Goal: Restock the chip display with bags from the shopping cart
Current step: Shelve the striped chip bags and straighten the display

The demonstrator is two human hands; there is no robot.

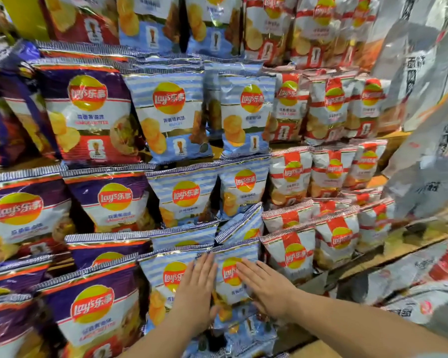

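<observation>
A chip display fills the view, with tiers of purple, light blue striped and red-and-white Lay's bags. On a low tier stands a small light blue bag (230, 276). My left hand (198, 293) lies flat with straight fingers against its left side and the neighbouring blue bag (163, 282). My right hand (265, 288) presses flat on its right side, fingers straight. Both hands hold nothing. The shopping cart is out of view.
Purple bags (88, 306) fill the left columns, red-and-white bags (295, 254) the right ones. Large silver bags with dark lettering (424, 73) hang close at the right edge. A tilted blue bag (243, 226) sits just above my hands. Wooden shelf edges show at lower right.
</observation>
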